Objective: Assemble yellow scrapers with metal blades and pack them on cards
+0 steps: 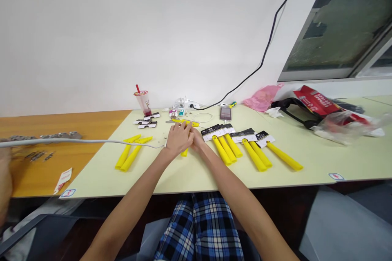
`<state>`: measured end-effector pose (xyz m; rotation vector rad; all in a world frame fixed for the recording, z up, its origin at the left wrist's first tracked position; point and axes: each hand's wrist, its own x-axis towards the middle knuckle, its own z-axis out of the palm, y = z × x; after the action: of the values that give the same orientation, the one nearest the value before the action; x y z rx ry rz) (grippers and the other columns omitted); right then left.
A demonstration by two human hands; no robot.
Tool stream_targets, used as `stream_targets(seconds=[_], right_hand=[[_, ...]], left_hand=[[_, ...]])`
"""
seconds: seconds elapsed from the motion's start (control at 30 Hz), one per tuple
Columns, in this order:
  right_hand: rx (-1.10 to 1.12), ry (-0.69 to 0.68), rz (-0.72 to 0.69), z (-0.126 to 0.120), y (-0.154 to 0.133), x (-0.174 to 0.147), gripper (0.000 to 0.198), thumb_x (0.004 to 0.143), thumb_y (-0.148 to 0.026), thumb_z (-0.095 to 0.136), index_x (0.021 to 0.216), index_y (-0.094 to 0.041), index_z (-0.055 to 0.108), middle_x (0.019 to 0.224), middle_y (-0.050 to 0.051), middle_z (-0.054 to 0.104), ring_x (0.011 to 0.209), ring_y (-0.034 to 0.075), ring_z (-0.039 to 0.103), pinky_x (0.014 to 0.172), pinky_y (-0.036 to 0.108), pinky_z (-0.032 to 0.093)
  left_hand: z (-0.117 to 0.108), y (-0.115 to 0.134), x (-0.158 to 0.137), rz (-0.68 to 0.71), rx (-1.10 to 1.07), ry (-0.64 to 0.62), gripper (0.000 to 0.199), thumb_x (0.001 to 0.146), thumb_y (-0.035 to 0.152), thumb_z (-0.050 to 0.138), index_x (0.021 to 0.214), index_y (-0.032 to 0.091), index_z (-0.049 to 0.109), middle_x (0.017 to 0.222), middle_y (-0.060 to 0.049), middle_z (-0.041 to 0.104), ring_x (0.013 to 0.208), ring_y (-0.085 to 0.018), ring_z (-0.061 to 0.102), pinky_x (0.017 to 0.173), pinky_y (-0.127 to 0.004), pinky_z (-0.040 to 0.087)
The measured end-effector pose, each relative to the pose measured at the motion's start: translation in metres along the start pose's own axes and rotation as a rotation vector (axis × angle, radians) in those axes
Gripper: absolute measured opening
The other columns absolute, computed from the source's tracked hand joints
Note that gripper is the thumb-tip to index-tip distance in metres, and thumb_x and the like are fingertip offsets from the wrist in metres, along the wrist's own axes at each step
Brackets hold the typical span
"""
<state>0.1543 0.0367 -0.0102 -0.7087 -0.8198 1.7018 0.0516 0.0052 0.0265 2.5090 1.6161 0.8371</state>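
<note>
My left hand (179,136) and my right hand (196,138) are pressed together over the middle of the table. Both are closed around a yellow handle (184,153), whose lower end shows below them; the rest is covered by my fingers. The right fingertips are mostly hidden behind the left hand. Just beyond my hands lies a yellow-handled tool (191,123) with a grey blade end pointing left. To the left rest two yellow handles (132,159) without cards. On the right, several yellow handles (225,149) have black-and-white cards (212,131) at their upper ends.
Loose cards (147,122) lie near a cup with a red straw (143,102). A phone (226,113) and power strip (182,102) sit by the wall. A grey cable (76,141) crosses from the left, where another person's arm (4,183) shows. Bags (318,102) lie right.
</note>
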Motion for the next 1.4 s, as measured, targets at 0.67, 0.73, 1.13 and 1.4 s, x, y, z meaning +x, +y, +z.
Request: stream_targets(seconds=[0.67, 0.73, 1.13, 1.4], right_hand=[[0.09, 0.06, -0.081, 0.0, 0.007, 0.015, 0.002, 0.083, -0.023, 0.057, 0.083, -0.024, 0.057, 0.069, -0.005, 0.057, 0.067, 0.017, 0.054, 0.064, 0.024, 0.047], [0.078, 0.078, -0.088, 0.002, 0.008, 0.017, 0.007, 0.087, -0.025, 0.06, 0.08, -0.023, 0.059, 0.067, -0.005, 0.057, 0.064, 0.015, 0.051, 0.063, 0.024, 0.045], [0.035, 0.248, -0.191, -0.019, -0.011, 0.017, 0.05, 0.075, -0.056, 0.098, 0.086, -0.022, 0.063, 0.054, -0.015, 0.031, 0.049, 0.007, 0.024, 0.044, 0.022, 0.028], [-0.011, 0.215, -0.394, -0.017, -0.02, 0.009, 0.041, 0.072, -0.048, 0.098, 0.086, -0.022, 0.069, 0.053, -0.015, 0.028, 0.049, 0.006, 0.022, 0.044, 0.023, 0.026]], left_hand=[[-0.018, -0.05, 0.014, 0.061, -0.544, -0.32, 0.064, 0.082, 0.022, 0.071, 0.146, 0.027, 0.07, 0.17, -0.015, 0.051, 0.149, -0.045, 0.054, 0.072, -0.043, 0.071], [-0.017, -0.053, 0.011, 0.016, -0.628, -0.299, 0.068, 0.083, 0.024, 0.074, 0.15, 0.027, 0.067, 0.175, -0.015, 0.045, 0.148, -0.048, 0.053, 0.056, -0.033, 0.066], [-0.013, -0.057, 0.001, -0.365, -1.458, -0.046, 0.094, 0.078, 0.023, 0.074, 0.165, 0.045, 0.045, 0.15, -0.007, 0.061, 0.072, -0.006, 0.059, 0.043, -0.011, 0.032], [-0.018, -0.053, -0.01, -0.35, -1.596, -0.204, 0.098, 0.077, 0.022, 0.077, 0.166, 0.05, 0.048, 0.155, -0.006, 0.064, 0.056, -0.004, 0.033, 0.039, -0.013, 0.025]])
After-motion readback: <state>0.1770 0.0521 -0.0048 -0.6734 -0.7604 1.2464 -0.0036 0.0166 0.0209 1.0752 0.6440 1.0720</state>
